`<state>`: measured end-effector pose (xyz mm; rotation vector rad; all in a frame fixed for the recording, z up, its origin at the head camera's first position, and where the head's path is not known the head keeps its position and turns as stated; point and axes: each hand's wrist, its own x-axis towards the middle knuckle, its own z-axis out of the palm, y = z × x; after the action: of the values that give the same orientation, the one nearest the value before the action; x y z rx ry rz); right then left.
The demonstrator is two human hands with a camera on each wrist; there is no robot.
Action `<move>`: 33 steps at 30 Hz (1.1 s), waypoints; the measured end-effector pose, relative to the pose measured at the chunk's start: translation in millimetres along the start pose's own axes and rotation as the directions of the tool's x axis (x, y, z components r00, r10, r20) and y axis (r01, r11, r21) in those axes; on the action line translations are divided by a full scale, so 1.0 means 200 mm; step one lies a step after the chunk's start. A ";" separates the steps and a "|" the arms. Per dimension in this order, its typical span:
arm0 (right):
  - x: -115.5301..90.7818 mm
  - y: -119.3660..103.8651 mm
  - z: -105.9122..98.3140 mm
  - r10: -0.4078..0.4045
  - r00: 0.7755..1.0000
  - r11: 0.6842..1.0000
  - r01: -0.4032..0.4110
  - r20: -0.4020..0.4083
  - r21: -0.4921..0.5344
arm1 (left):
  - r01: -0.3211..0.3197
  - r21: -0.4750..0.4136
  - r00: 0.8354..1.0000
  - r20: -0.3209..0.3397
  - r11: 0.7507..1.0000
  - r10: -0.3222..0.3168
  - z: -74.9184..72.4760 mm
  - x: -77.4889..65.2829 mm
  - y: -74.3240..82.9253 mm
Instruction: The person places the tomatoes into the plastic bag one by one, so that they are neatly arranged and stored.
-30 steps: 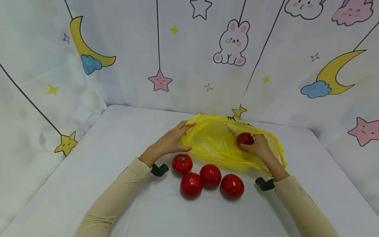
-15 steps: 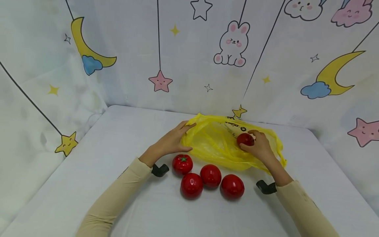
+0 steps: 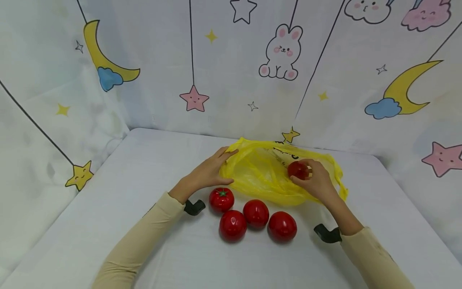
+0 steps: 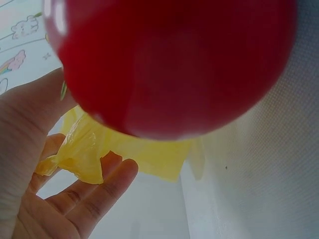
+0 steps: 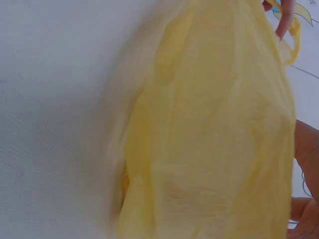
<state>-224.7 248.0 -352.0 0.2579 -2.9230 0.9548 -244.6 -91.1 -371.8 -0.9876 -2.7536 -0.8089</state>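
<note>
A yellow plastic bag [image 3: 263, 176] lies on the white table with its wide mouth facing me. My left hand [image 3: 207, 170] holds the left edge of the mouth, thumb and fingers spread; in the left wrist view the bag [image 4: 82, 149] is bunched between the fingers. Inside the mouth, my right hand [image 3: 319, 180] has thumb and fingers round a red tomato [image 3: 297, 170], a small gap showing at the palm side. The bag's wall [image 5: 214, 124] hides this tomato from the right wrist view. Close in front of the left wrist camera looms another red tomato [image 4: 174, 69].
In front of the bag sit several shiny red tomatoes: one with a green stem [image 3: 221, 199], one nearer me [image 3: 233, 226], a middle one [image 3: 256, 214] and one on the right [image 3: 282, 226]. Dark wrist mounts [image 3: 195, 207] jut beside the cuffs. A printed cloth backdrop [image 3: 162, 60] rises behind.
The right wrist has drawn slightly back to the right, and its fingers sit more loosely round the tomato, which stays in place. The left hand and the other tomatoes have not moved.
</note>
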 end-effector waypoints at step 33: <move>-0.41 -0.23 0.07 -0.280 0.960 0.958 0.280 -0.007 0.060 | -0.017 -0.004 1.000 0.000 1.000 0.017 0.00 0.00 -0.01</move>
<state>-136.7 214.9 -345.4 0.6554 -2.7589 0.9960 -246.1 -92.5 -373.8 -1.0105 -2.7409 -0.8117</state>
